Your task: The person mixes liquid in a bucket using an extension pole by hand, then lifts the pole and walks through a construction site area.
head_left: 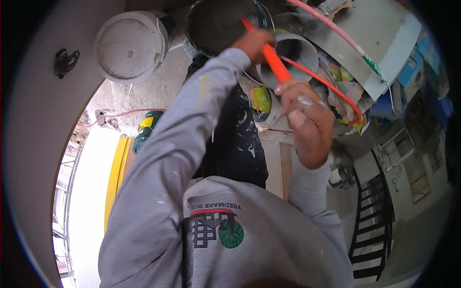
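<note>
Both my hands grip a long orange handle [276, 65] that slants from the lower right up into a dark bucket [204, 41] of grey material at the top. My left hand [257, 45] is closed round it near the bucket's rim. My right hand [305, 115] is closed round it lower down, nearer my body. The handle's far end is hidden in or over the bucket. Just right of that bucket stands a whitish bucket [307, 50], with a thin orange hose or cable [326, 81] running across it.
A lidded white bucket [115, 48] stands upper left, a green bucket [146, 134] below. Right are a pale board [391, 41], a small yellow-green container [259, 101] and piled bags [341, 105]. A wall [33, 144] lines the left; black stairs [370, 216] are lower right.
</note>
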Tool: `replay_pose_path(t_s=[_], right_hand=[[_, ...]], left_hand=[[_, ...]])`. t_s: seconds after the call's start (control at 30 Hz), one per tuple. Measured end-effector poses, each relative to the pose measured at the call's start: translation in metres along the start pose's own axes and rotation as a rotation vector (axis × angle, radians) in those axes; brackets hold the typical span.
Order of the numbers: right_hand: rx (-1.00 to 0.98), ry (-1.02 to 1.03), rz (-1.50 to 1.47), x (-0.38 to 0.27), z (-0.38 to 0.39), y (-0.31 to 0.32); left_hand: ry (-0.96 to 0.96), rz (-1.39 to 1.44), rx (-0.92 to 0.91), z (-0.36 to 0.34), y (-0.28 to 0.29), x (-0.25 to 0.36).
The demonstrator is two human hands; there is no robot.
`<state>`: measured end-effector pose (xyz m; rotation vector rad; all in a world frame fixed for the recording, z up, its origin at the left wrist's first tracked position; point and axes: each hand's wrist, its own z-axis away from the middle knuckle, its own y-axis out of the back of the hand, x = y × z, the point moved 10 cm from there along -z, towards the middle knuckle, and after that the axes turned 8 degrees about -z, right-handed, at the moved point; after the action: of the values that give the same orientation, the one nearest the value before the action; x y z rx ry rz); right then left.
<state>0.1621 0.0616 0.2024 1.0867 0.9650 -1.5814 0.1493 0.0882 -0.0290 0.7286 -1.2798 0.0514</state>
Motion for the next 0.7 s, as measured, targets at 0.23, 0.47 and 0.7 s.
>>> replay_pose_path(t_s=[0.23, 0.47, 0.7], right_hand=[[-0.098, -0.057, -0.148, 0.032, 0.047, -0.022], [-0.2, 0.111, -0.042, 0.007, 0.019, -0.006], [-0.168, 0.008, -0.038, 0.022, 0.042, -0.026]], left_hand=[[0.165, -0.096, 0.119, 0.09, -0.002, -0.014], [-0.065, -0.018, 0.205, 0.015, 0.006, 0.004], [0.124, -0.023, 0.206, 0.086, -0.006, -0.006]])
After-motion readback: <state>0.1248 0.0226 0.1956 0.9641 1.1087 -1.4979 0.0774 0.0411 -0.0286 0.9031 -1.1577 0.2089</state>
